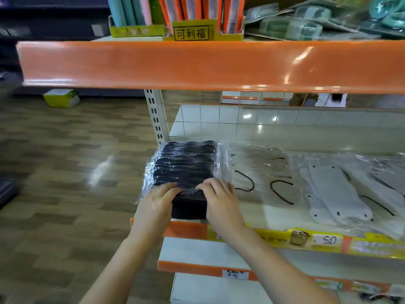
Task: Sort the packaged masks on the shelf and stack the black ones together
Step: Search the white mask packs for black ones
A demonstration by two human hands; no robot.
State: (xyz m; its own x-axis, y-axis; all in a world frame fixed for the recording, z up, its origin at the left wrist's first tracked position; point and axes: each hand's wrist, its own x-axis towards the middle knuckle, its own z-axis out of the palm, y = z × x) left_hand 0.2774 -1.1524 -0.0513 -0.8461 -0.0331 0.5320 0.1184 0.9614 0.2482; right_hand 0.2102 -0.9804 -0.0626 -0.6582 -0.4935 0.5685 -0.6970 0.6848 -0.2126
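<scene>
A stack of black masks in clear plastic packs [185, 163] lies at the left end of the white shelf [263, 212]. My left hand [156, 201] presses on the stack's near left corner with fingers laid flat on the top pack. My right hand [219, 199] rests on the near right corner, fingertips bent onto the plastic. To the right lie clear packs of white masks with black ear loops [260, 172], and further right larger white masks [333, 191] in plastic.
An orange shelf edge [197, 64] hangs overhead, carrying yellow display boxes [192, 32] and packaged green masks [291, 27]. Price labels [328, 240] run along the shelf front. Wood-pattern floor [65, 172] spreads to the left, with a green box [61, 97] on it.
</scene>
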